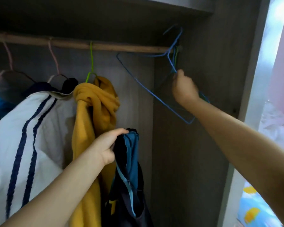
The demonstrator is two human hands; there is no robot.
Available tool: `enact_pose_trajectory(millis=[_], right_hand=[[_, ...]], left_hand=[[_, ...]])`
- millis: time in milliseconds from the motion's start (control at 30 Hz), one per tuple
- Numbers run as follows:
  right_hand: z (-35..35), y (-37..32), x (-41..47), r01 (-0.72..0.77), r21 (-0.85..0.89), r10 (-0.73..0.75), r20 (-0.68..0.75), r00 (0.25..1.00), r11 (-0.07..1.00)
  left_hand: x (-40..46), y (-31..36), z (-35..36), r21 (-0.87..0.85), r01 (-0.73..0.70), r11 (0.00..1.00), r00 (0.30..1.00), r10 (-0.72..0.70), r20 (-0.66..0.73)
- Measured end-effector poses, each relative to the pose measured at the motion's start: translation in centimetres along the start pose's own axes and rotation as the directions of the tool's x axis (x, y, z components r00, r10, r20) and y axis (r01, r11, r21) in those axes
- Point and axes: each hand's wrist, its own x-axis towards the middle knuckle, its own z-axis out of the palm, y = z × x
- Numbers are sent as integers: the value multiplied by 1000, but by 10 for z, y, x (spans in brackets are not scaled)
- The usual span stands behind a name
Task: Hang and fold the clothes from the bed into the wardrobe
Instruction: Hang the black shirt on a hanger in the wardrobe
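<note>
Wardrobe rail: right hand grips blue wire hanger; left hand clutches dark-and-teal garment; no legible writing.

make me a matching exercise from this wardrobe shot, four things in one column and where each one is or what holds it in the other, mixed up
Things:
1. blue wire hanger
2. dark blue garment
3. yellow hoodie
4. white jacket with navy stripes

Places:
A. hangs on the green hanger
B. gripped by the left hand
C. gripped by the right hand, at the right end of the rail
D. hangs left of the yellow hoodie

Pairs: 1-C, 2-B, 3-A, 4-D
</note>
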Motion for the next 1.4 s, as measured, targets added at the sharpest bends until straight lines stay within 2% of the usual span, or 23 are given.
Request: enact_pose_trajectory(millis=[67,100,133,200,233,267,333,467,533,567,633,700,800,867,900,933,967,1067,1133,1200,1267,1333,1400], right_hand=[[13,4,-49,-40,285,50,-26,998,958],[20,4,-75,-86,421,86,17,996,903],[25,2,-99,-171,556,134,107,985,813],[32,-1,-135,-408,744,228,339,913,530],[32,-3,-150,-498,762,256,428,867,414],[31,-4,-164,-542,758,283,464,839,364],[20,-3,-190,-521,808,322,433,842,276],[-18,-4,-229,-337,938,410,340,846,-83],[-27,-18,-251,-267,947,436,320,841,-179],[-25,-26,-263,-252,948,442,313,841,-193],[-16,-43,-291,-277,950,454,312,835,-143],[-6,-52,-317,-396,916,421,387,820,-70],[-14,-42,-333,-665,740,351,598,721,106],[-33,-27,-332,-774,564,316,708,632,287],[-44,-20,-330,-796,474,303,749,589,376],[-53,-16,-327,-799,391,287,785,549,457],[-61,-16,-325,-788,313,272,817,508,530],[-75,-26,-316,-736,107,266,889,372,669],[-81,-31,-303,-760,97,293,886,361,643],[-81,-36,-289,-789,151,318,858,404,595],[-71,-45,-284,-793,119,351,850,393,598],[-61,-48,-285,-791,36,391,855,340,610],[-66,-37,-278,-823,64,402,849,342,565]], left_hand=[[-1,-4,-12,24,33,999,999,-34,10],[-1,-8,-18,41,58,997,998,-59,16],[-2,-11,-23,58,82,995,996,-84,23],[-4,-21,-29,89,123,988,991,-127,36],[-5,-25,-32,97,141,985,989,-145,37],[-7,-29,-35,103,158,982,986,-162,37],[-10,-36,-43,117,190,975,980,-195,28],[-17,-42,-47,129,234,964,970,-241,40],[-25,-43,-40,142,242,960,964,-255,82],[-27,-43,-36,146,239,960,960,-257,114],[-31,-37,-32,170,209,963,957,-237,169],[-30,-25,-35,199,153,968,965,-190,178],[-16,-8,-53,255,54,965,991,-84,108],[-2,-7,-69,426,-124,896,992,105,67],[5,-11,-76,570,-220,792,974,206,90],[10,-17,-81,707,-290,645,952,274,140],[13,-25,-83,800,-331,501,933,299,199],[15,-52,-73,869,-462,177,876,242,417],[10,-66,-59,821,-569,56,812,198,549],[3,-72,-47,769,-638,45,761,191,620],[-2,-73,-36,754,-649,104,758,174,629],[0,-79,-33,772,-619,145,785,123,607],[6,-85,-35,803,-544,243,838,104,536]])
